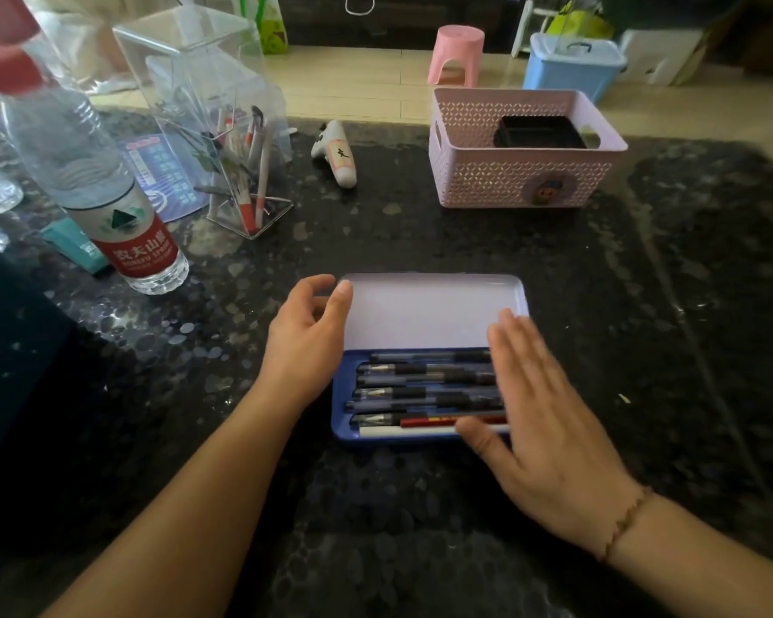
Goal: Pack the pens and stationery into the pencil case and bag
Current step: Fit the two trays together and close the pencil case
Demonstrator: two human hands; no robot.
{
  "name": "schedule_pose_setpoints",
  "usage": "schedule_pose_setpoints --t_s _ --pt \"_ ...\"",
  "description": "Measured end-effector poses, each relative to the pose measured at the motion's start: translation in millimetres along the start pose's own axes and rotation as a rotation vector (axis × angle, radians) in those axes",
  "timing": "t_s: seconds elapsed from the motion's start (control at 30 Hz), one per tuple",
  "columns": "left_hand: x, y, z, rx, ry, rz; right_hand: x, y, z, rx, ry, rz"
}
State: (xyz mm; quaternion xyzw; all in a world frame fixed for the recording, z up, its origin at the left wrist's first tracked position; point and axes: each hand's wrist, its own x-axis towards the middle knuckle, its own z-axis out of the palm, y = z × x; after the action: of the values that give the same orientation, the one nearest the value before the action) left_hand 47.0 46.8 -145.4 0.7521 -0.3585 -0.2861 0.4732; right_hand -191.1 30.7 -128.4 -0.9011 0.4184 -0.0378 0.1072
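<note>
Dark speckled tabletop [420, 243]; pale wood floor [358, 78]; pink stool [456, 53]; blue bin [572, 64].

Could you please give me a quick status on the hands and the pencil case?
Left hand open at lid edge. Right hand flat over pens. Pencil case open, pens inside. Nothing blocking.

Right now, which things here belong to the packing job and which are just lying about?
Job: blue pencil case with its lid open, the pens in it, loose pens in the clear holder.

Lying about: water bottle, pink basket, white figurine.
</note>
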Motion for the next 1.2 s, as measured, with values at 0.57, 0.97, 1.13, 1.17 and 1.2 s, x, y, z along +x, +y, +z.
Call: schedule_pose_setpoints --t_s 0.57,0.97,1.13,1.17,1.2 --pt "-2.2 3.4 -2.1 -0.012 0.003 0.005 10.9 -50.2 25.8 -0.136 -0.101 0.122" --pt "-3.4 9.9 -4.2 -0.031 0.01 -0.02 8.3 23.2 -3.8 0.026 0.264 0.319" --pt "-5.1 11.0 -4.7 -0.03 0.016 -0.008 0.8 25.4 7.0 -0.02 0.189 0.332" --pt "-5.2 10.9 -4.7 -0.031 0.013 -0.01 1.7 24.9 8.2 -0.01 0.19 0.331" --pt "-5.3 11.0 -4.7 -0.032 0.011 -0.011 2.8 24.6 9.1 0.002 0.196 0.326"
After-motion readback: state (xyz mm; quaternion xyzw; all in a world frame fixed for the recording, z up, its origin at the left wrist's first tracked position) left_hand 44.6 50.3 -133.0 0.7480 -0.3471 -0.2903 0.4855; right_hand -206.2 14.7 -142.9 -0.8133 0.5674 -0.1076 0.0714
